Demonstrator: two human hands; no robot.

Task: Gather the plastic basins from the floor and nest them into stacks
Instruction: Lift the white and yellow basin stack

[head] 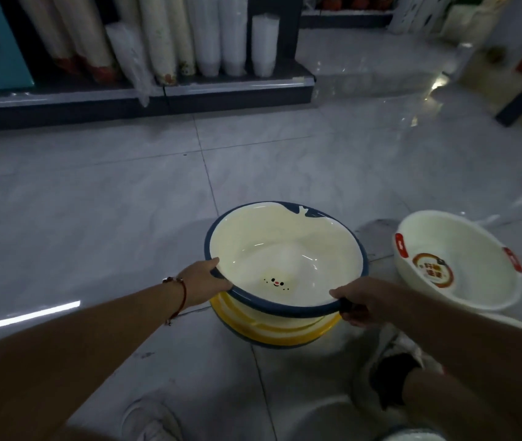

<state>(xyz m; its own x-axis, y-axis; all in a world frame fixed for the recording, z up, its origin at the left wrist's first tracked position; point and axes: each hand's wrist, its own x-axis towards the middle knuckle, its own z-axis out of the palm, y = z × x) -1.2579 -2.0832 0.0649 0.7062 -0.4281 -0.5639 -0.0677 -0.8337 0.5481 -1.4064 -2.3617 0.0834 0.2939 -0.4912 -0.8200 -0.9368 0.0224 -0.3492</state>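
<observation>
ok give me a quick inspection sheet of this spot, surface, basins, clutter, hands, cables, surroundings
surface: glossy grey tiled floor, glare patches.
job's things: blue-rimmed basin with a small face print, tilted over a stack of yellow-rimmed basins; white basin with a round label, apart on the right.
clutter: nothing seen.
grippers: left hand and right hand grip the blue rim on opposite sides, fingers curled round it.
cables: nothing seen.
surroundings: low shelf holding wrapped white stacks; the person's shoes near the bottom edge.
</observation>
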